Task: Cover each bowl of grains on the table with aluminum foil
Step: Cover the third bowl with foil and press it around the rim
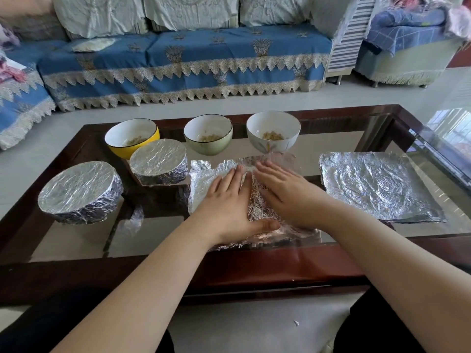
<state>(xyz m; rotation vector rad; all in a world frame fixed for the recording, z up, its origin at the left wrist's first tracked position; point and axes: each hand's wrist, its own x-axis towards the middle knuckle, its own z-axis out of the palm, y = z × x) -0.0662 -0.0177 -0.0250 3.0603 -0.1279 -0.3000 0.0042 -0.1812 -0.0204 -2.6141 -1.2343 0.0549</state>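
both hands flat on a crumpled foil sheet [204, 179] at the near middle of the glass worktop [356, 138]. left hand [226, 200] and right hand [285, 189] lie side by side, fingers [267, 169] straight and spread, pressing the sheet down, gripping nothing. second foil sheet [377, 184] lies flat to the right, apart from the first. two foil-covered bowls to the left: one near the left edge [79, 189], one further back [159, 161]. three uncovered bowls of grains in the back row: yellow bowl [132, 141], green bowl [208, 135], white bowl [273, 131]. blue-covered sofa [178, 59] behind.
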